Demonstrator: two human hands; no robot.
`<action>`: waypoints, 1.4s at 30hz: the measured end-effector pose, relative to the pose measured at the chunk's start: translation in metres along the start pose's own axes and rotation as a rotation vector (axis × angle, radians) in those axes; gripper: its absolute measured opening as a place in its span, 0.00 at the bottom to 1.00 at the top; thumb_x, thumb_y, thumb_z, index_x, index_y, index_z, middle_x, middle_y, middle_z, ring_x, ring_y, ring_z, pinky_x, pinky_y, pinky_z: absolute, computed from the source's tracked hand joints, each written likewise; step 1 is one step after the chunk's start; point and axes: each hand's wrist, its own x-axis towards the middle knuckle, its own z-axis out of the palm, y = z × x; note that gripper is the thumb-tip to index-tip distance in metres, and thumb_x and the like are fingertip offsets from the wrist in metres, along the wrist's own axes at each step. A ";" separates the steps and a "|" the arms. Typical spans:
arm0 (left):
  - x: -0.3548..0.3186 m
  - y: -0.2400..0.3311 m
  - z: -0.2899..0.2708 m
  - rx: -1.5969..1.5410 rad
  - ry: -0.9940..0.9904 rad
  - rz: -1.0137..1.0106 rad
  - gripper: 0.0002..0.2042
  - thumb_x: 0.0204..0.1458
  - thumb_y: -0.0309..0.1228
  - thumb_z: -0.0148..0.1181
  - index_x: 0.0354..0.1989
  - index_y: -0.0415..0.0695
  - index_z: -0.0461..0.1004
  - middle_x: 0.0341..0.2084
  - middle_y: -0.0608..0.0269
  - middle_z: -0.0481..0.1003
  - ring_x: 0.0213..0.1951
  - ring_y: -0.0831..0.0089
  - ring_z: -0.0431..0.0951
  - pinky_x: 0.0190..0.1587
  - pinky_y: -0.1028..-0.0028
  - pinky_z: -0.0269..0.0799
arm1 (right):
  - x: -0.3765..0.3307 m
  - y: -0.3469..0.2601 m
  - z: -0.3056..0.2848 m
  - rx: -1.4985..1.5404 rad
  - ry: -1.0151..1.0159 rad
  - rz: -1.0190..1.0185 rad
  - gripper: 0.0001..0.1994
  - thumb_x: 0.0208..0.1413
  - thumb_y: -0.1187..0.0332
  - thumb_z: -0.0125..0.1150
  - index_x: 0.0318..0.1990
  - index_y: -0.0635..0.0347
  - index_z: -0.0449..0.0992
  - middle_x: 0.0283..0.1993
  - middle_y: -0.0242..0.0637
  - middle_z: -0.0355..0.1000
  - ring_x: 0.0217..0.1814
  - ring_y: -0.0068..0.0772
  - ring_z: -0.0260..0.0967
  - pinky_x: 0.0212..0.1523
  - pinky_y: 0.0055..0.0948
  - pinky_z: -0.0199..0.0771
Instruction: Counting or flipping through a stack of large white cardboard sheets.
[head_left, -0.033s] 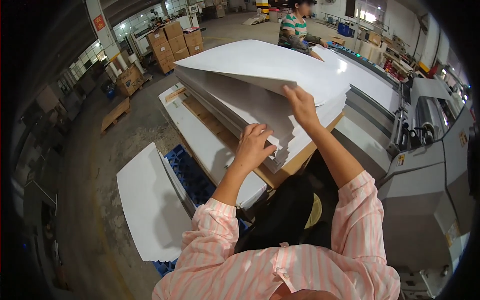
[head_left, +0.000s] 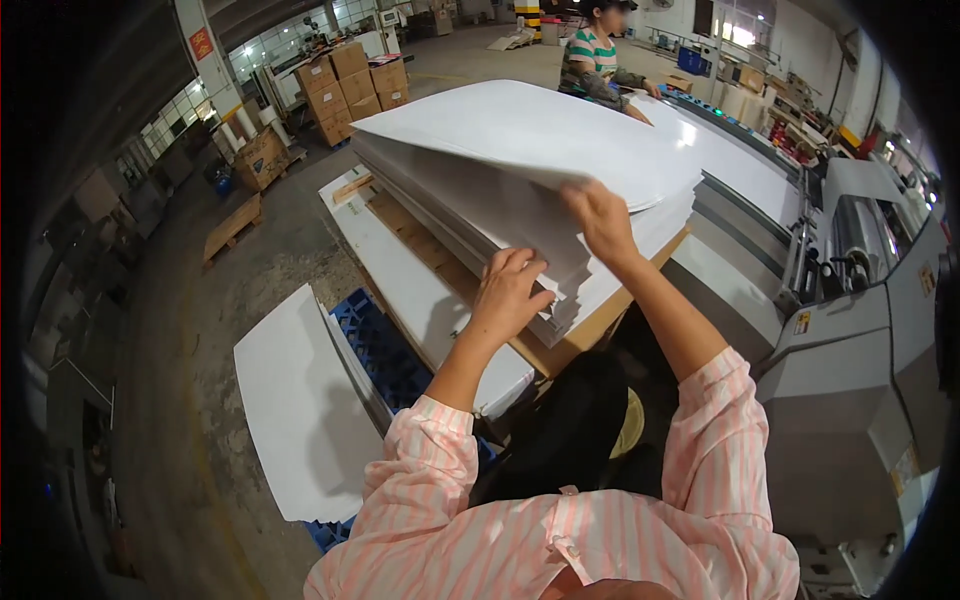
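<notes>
A tall stack of large white paper sheets [head_left: 470,195] stands in front of me, its near edges uneven and stepped. My right hand [head_left: 602,222] pinches the near edge of the raised top sheets [head_left: 500,120], which bow upward and leave a wedge-shaped gap over the sheets below. The fingertips of that hand are slightly blurred. Lower and to the left, my left hand [head_left: 508,295] rests on the near left edge of the stack, fingers stretched out and thumb apart, holding nothing.
A second pile of white sheets [head_left: 300,410] lies on a blue plastic pallet [head_left: 375,330] at left. A grey machine [head_left: 830,380] stands close on my right. Beyond the stack, a co-worker [head_left: 595,60] leans over a white surface. Cardboard boxes [head_left: 345,85] stand far left.
My right hand has shifted slightly left and down, and the sheet edge at its fingers has moved with it. My left hand stays in place.
</notes>
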 end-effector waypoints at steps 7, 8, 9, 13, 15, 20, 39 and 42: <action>0.006 0.005 -0.009 0.018 -0.004 0.007 0.18 0.39 0.35 0.61 0.40 0.40 0.73 0.41 0.53 0.69 0.48 0.57 0.63 0.49 0.65 0.61 | -0.024 0.031 -0.003 -0.618 -0.234 -0.606 0.10 0.47 0.70 0.54 0.38 0.56 0.76 0.50 0.33 0.67 0.47 0.38 0.63 0.48 0.31 0.63; 0.007 0.006 -0.010 0.019 0.019 0.002 0.18 0.40 0.36 0.61 0.40 0.41 0.73 0.41 0.53 0.69 0.48 0.58 0.64 0.47 0.65 0.62 | -0.024 0.034 -0.003 -0.619 -0.236 -0.610 0.10 0.47 0.70 0.54 0.38 0.56 0.76 0.50 0.33 0.67 0.47 0.38 0.63 0.48 0.31 0.63; 0.008 0.010 -0.014 0.020 0.023 0.000 0.18 0.40 0.36 0.61 0.40 0.41 0.73 0.41 0.53 0.69 0.48 0.58 0.64 0.47 0.65 0.62 | -0.025 0.028 -0.005 -0.640 -0.230 -0.632 0.12 0.44 0.72 0.56 0.39 0.56 0.75 0.50 0.32 0.66 0.46 0.37 0.64 0.47 0.30 0.64; 0.006 0.017 -0.007 -0.083 0.064 -0.265 0.20 0.42 0.36 0.61 0.44 0.39 0.70 0.38 0.51 0.69 0.40 0.56 0.69 0.41 0.65 0.66 | -0.024 -0.002 -0.007 -0.685 -0.147 -0.786 0.18 0.36 0.74 0.59 0.41 0.54 0.74 0.49 0.32 0.66 0.43 0.35 0.64 0.43 0.29 0.66; 0.006 0.021 0.006 -0.211 0.248 -0.207 0.27 0.46 0.33 0.59 0.54 0.37 0.58 0.34 0.51 0.70 0.33 0.58 0.72 0.37 0.66 0.68 | -0.024 -0.019 -0.008 -0.687 -0.171 -0.821 0.18 0.36 0.77 0.58 0.40 0.54 0.75 0.49 0.33 0.67 0.42 0.35 0.65 0.40 0.29 0.68; 0.015 0.018 0.032 -1.494 0.612 -0.561 0.29 0.52 0.27 0.51 0.59 0.33 0.44 0.36 0.55 0.70 0.36 0.68 0.73 0.43 0.68 0.71 | -0.023 -0.015 -0.009 -0.712 -0.218 -0.763 0.15 0.35 0.79 0.57 0.35 0.54 0.77 0.51 0.36 0.65 0.43 0.36 0.65 0.40 0.28 0.69; 0.016 -0.019 0.038 -1.599 0.463 -0.672 0.19 0.50 0.24 0.54 0.50 0.33 0.59 0.35 0.59 0.68 0.36 0.73 0.71 0.38 0.71 0.74 | -0.014 -0.032 0.002 -0.895 0.140 -0.796 0.09 0.42 0.63 0.62 0.21 0.58 0.75 0.50 0.35 0.66 0.50 0.37 0.62 0.48 0.36 0.60; 0.018 -0.013 0.039 -1.509 0.491 -0.713 0.24 0.49 0.26 0.56 0.52 0.33 0.54 0.37 0.57 0.68 0.36 0.72 0.71 0.37 0.71 0.72 | -0.014 -0.010 -0.012 -0.782 0.045 -0.967 0.08 0.40 0.66 0.64 0.25 0.59 0.74 0.52 0.38 0.64 0.51 0.40 0.61 0.47 0.36 0.62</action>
